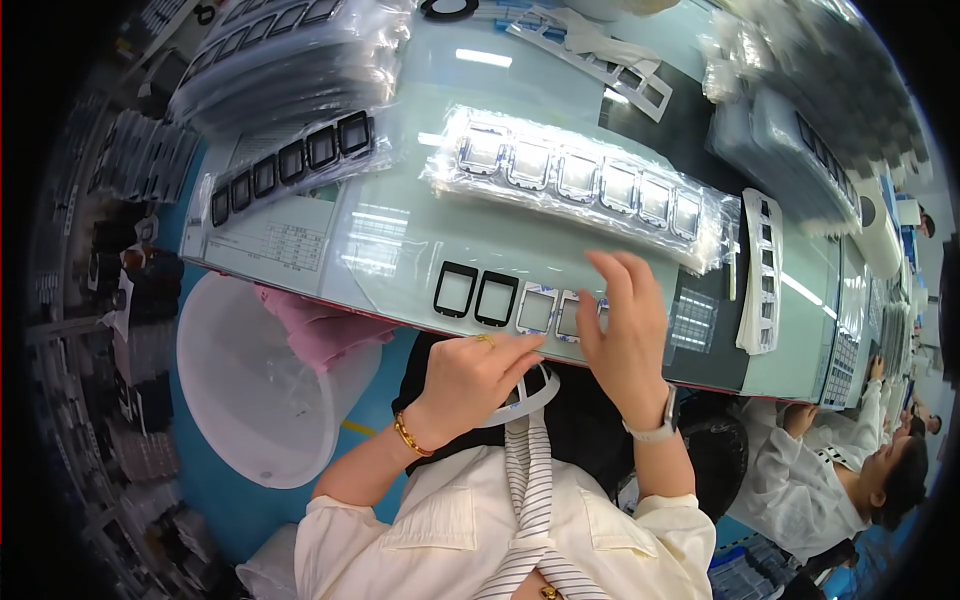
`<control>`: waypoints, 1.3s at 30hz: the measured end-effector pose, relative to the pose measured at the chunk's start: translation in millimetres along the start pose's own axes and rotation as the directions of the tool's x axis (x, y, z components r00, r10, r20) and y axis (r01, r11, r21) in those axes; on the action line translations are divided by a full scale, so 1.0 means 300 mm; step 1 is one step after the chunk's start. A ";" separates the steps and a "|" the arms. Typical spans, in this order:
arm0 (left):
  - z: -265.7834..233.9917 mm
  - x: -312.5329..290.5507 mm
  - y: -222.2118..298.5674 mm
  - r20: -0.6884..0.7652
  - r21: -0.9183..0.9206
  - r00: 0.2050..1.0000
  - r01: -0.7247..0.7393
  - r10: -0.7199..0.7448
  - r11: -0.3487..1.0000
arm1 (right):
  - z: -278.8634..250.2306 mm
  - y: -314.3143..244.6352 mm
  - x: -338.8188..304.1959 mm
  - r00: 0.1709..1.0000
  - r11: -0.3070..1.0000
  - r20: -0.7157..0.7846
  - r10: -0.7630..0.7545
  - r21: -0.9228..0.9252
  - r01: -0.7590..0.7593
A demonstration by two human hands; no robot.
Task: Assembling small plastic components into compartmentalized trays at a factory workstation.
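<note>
My left hand is at the table's front edge, its fingers drawn together and their tips by a frame with a white-and-blue face. A curled white strip with cut-out windows hangs just below these fingers and appears gripped by them, though the grip itself is partly hidden. My right hand is raised over the right end of the row, fingers apart and nothing visible in them. It partly covers more white-and-blue frames. Two black rectangular frames lie at the row's left end.
A clear plastic tray of frames lies behind the row, with another tray of black frames at left. White cut-out strips are stacked at right. A white bin with pink cloth stands left; a co-worker sits right.
</note>
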State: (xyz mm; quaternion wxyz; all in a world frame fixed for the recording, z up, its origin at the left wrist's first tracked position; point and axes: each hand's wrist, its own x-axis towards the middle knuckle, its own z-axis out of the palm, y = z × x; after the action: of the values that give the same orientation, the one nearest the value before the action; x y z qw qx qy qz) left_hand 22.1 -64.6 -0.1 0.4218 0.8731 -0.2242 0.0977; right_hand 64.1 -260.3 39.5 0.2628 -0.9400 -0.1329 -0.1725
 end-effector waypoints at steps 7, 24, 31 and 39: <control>-0.075 -0.025 0.033 0.109 -0.545 0.965 0.259 -0.239 0.797 | -0.099 -0.040 -0.098 0.840 0.793 0.535 -0.090 0.549 -0.264; -0.161 -0.062 0.000 0.045 -0.274 0.971 0.238 -0.235 0.932 | -0.057 -0.077 -0.058 0.876 0.842 0.449 -0.180 0.530 -0.099; -0.131 -0.122 -0.067 0.087 0.018 0.953 0.289 -0.289 0.957 | -0.072 -0.098 -0.003 0.940 0.771 0.321 -0.116 0.625 -0.119; -0.134 -0.083 -0.074 -0.037 -0.078 0.984 0.171 -0.174 0.982 | 0.093 -0.041 0.034 0.934 0.782 0.317 0.165 0.535 -0.320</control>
State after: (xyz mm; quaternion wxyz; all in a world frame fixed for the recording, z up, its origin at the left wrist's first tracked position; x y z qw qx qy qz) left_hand 11.4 -13.5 0.6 0.4656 0.8706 -0.1419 0.0712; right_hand 76.2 -233.5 26.6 0.5368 -0.8384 -0.0882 0.0326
